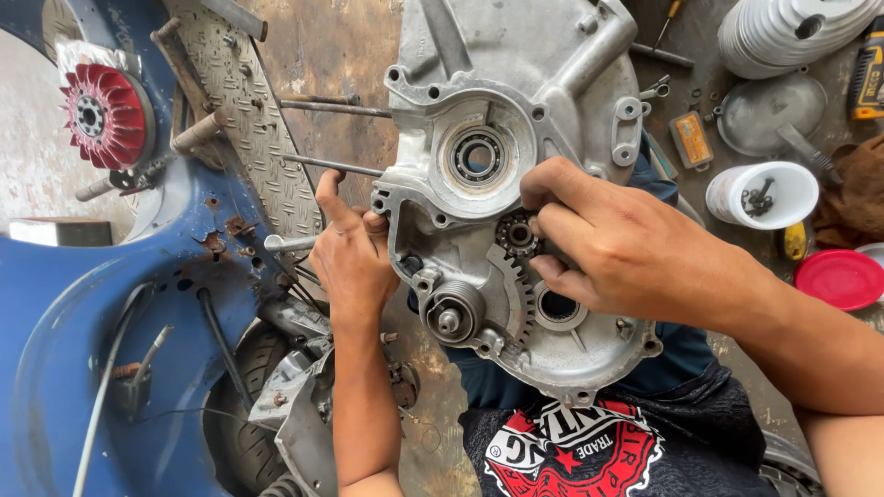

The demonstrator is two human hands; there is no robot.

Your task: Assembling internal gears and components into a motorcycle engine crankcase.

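Observation:
A silver aluminium engine case half (pixel 502 83) rests on my lap, inner side up. My left hand (pixel 352 253) grips its left edge, thumb raised along the rim. My right hand (pixel 608 241) lies over the case's right middle, fingertips pinched on a small dark toothed gear (pixel 516 233). Below that gear sits a curved toothed sector (pixel 517 299). A ball bearing (pixel 476 155) sits in a round bore above the fingers. A spring-wound shaft boss (pixel 450 315) is at the lower left of the case.
A blue scooter body (pixel 83 304) with a chequered footboard (pixel 241 110) and tyre (pixel 241 433) lies left. A red finned flywheel (pixel 103 112) sits top left. On the right floor are a white cup of bolts (pixel 762 195), a red lid (pixel 843 279), a metal cover (pixel 769 110) and a brown rag (pixel 856 193).

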